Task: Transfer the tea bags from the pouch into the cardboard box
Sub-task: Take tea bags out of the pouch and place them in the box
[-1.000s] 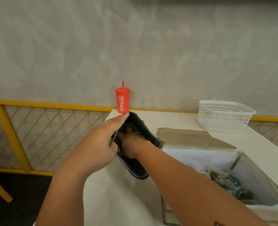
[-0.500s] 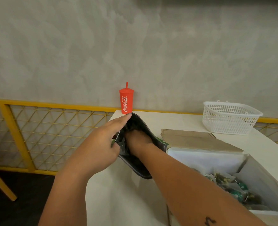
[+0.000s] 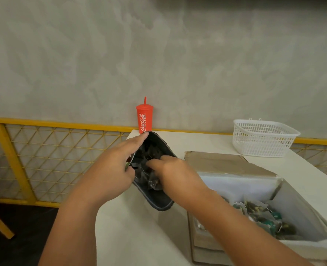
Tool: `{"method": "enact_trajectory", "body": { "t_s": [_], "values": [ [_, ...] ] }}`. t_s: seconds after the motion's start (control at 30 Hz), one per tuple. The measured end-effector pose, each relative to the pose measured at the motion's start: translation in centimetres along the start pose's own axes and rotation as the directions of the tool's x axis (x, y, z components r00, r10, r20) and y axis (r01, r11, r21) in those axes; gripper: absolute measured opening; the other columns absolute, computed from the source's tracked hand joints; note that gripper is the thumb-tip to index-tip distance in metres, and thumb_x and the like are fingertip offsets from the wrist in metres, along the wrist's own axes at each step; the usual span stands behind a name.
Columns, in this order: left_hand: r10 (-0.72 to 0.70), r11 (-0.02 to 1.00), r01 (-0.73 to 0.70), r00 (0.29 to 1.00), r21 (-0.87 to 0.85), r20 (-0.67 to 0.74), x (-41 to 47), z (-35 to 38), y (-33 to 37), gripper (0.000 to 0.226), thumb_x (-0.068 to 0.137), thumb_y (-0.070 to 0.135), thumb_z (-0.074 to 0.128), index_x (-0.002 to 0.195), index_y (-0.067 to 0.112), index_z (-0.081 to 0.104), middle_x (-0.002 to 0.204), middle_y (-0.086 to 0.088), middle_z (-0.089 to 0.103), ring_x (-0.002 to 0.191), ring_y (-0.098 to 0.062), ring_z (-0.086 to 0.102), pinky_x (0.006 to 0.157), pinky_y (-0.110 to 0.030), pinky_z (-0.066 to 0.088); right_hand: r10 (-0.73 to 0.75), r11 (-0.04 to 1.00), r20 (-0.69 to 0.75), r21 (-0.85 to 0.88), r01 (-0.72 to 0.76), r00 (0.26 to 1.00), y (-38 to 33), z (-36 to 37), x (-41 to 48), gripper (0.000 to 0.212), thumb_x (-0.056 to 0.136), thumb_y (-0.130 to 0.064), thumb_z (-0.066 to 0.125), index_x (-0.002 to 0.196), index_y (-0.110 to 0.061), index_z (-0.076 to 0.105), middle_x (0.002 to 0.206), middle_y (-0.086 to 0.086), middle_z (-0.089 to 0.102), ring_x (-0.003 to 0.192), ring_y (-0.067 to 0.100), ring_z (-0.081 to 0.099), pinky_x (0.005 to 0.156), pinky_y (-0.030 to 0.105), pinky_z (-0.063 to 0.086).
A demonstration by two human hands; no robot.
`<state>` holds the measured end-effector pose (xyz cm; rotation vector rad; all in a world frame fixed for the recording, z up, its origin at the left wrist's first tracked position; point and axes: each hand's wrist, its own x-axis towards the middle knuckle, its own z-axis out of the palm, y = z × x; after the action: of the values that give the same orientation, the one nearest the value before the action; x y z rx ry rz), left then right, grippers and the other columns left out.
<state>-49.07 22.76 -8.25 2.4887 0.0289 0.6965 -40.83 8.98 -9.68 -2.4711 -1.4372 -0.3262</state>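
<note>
A dark pouch (image 3: 159, 200) lies open on the white table (image 3: 132, 237). My left hand (image 3: 110, 169) grips its left rim, thumb and index finger spreading the mouth. My right hand (image 3: 170, 173) reaches into the pouch, its fingers curled among the dark tea bags (image 3: 149, 160) inside; what they pinch is partly hidden. At the right stands the open cardboard box (image 3: 302, 214) with a white lining, and several tea bags (image 3: 262, 215) lie in it. Its brown flap (image 3: 222, 162) folds back toward the wall.
A red Coca-Cola cup (image 3: 144, 118) with a straw stands at the table's back left corner. A white plastic basket (image 3: 262, 137) sits at the back right. A yellow mesh railing (image 3: 43, 154) runs left of the table, beside its left edge.
My right hand has drawn back a little out of the pouch, so its fingers and the tea bags show. My left hand keeps its hold on the rim.
</note>
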Motion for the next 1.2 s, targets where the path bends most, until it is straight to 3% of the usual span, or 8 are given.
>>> {"method": "enact_trajectory", "body": {
  "t_s": [0.17,0.3,0.4,0.57,0.67,0.87,1.03,1.2],
  "values": [
    [-0.013,1.000,0.013,1.000,0.006,0.007,-0.1,0.0,0.4,0.081,0.082,-0.007,0.047,0.132,0.053,0.023,0.127,0.035,0.027,0.105,0.023,0.022,0.086,0.000,0.026,0.068,0.974,-0.228,0.224,-0.016,0.971,1.2,0.9,-2.0,0.051,0.086,-0.002,0.057,0.133,-0.020,0.050,0.109,0.012,0.066,0.097,0.031,0.063,0.081,0.037,0.054],
    [-0.015,1.000,0.014,1.000,0.025,0.017,0.0,0.1,0.6,0.079,0.082,-0.005,0.047,0.135,0.048,0.023,0.127,0.033,0.028,0.106,0.019,0.024,0.083,0.001,0.026,0.147,0.929,-0.342,0.371,-0.010,0.928,1.6,1.2,-3.3,0.022,0.082,-0.014,0.057,0.099,-0.016,0.071,0.087,0.001,0.072,0.080,0.017,0.067,0.070,0.027,0.054],
    [-0.020,0.999,0.019,1.000,0.027,0.020,0.0,0.1,0.7,0.079,0.082,-0.004,0.048,0.135,0.049,0.023,0.128,0.032,0.030,0.107,0.014,0.029,0.086,-0.006,0.029,0.236,0.853,-0.314,0.520,-0.041,0.920,1.7,0.8,-4.1,0.015,0.082,-0.005,0.064,0.079,-0.018,0.070,0.069,-0.013,0.062,0.071,0.000,0.058,0.060,0.008,0.042],
    [-0.025,1.000,0.024,0.999,0.019,0.036,-0.1,0.1,0.8,0.081,0.082,-0.005,0.048,0.132,0.053,0.020,0.130,0.031,0.031,0.118,-0.001,0.038,0.091,-0.014,0.031,0.372,0.680,-0.288,0.731,-0.048,0.882,1.6,-0.4,-5.0,0.035,0.081,-0.004,0.066,0.068,-0.036,0.062,0.072,-0.015,0.067,0.068,0.000,0.059,0.061,0.007,0.044],
    [-0.020,1.000,0.020,0.999,0.008,0.039,-0.1,0.1,1.0,0.082,0.082,-0.006,0.048,0.130,0.054,0.020,0.131,0.030,0.033,0.117,-0.001,0.038,0.090,-0.018,0.038,0.418,0.585,-0.287,0.811,-0.014,0.862,1.8,-1.3,-5.3,0.033,0.080,-0.001,0.066,0.065,-0.031,0.063,0.064,-0.016,0.064,0.055,-0.002,0.053,0.054,0.008,0.042],
    [0.004,1.000,-0.004,0.999,-0.003,0.034,0.1,0.4,0.9,0.086,0.081,-0.008,0.049,0.119,0.061,0.015,0.128,0.032,0.031,0.096,0.009,0.034,0.069,-0.004,0.036,0.438,0.525,-0.386,0.843,0.118,0.812,2.9,-3.8,-6.1,0.034,0.075,0.006,0.067,0.061,-0.024,0.063,0.059,-0.010,0.065,0.055,0.003,0.055,0.054,0.014,0.048],
    [0.009,1.000,-0.009,0.999,0.014,0.035,0.1,0.6,1.0,0.085,0.081,-0.007,0.050,0.122,0.059,0.015,0.128,0.033,0.028,0.107,0.012,0.029,0.077,-0.007,0.036,0.502,0.521,-0.461,0.837,0.170,0.732,4.8,-6.1,-7.5,0.016,0.066,-0.015,0.068,0.063,-0.031,0.068,0.061,-0.007,0.066,0.063,0.021,0.053,0.060,0.032,0.047],
    [0.001,0.999,-0.003,0.999,0.035,0.048,0.3,0.9,1.2,0.085,0.082,-0.007,0.050,0.126,0.057,0.014,0.127,0.033,0.026,0.109,0.017,0.023,0.090,-0.011,0.030,0.592,0.569,-0.488,0.817,0.096,0.642,7.3,-7.2,-8.9,0.028,0.077,-0.004,0.069,0.061,-0.027,0.065,0.060,-0.011,0.067,0.055,0.004,0.054,0.051,0.013,0.043]
  ]
}}
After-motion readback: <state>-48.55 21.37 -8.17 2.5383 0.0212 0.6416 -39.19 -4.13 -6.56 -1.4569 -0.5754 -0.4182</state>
